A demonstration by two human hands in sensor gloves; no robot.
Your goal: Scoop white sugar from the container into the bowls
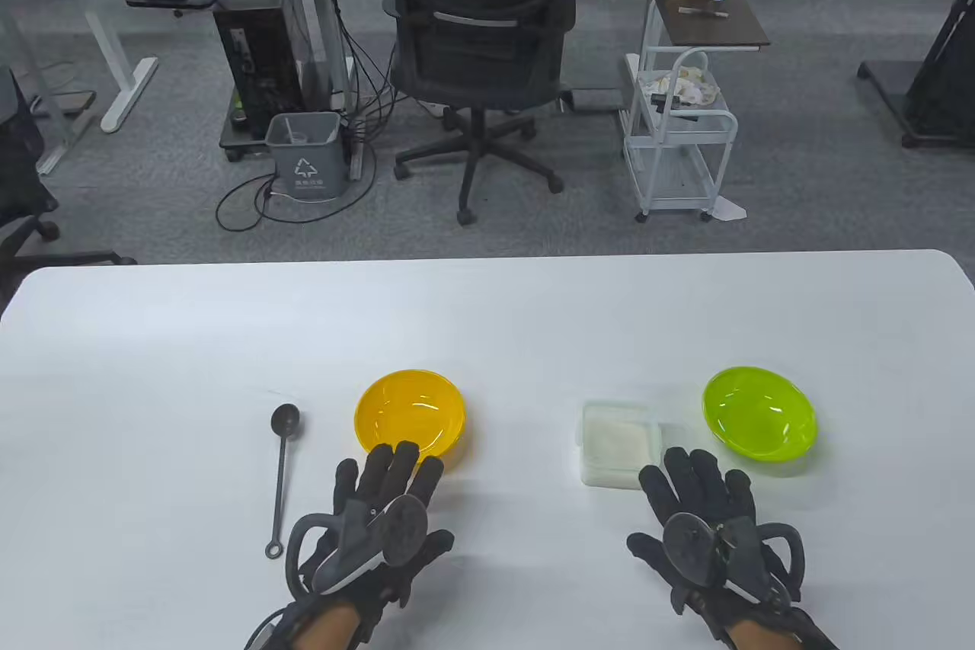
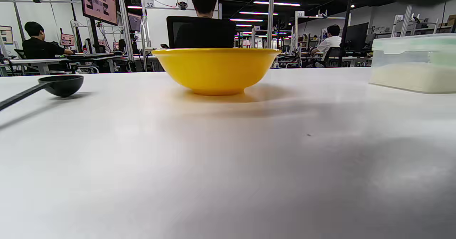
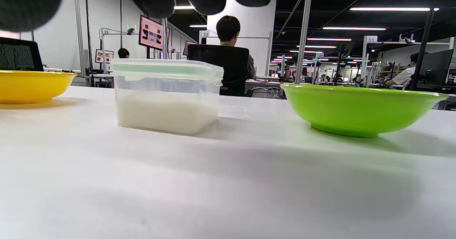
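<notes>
A clear container of white sugar stands on the white table, right of centre; it also shows in the right wrist view and the left wrist view. A yellow bowl sits left of it and a green bowl right of it. A black scoop lies left of the yellow bowl. My left hand lies flat and empty just in front of the yellow bowl. My right hand lies flat and empty in front of the container.
The table's far edge lies well beyond the bowls. An office chair, a bin and a cart stand on the floor behind it.
</notes>
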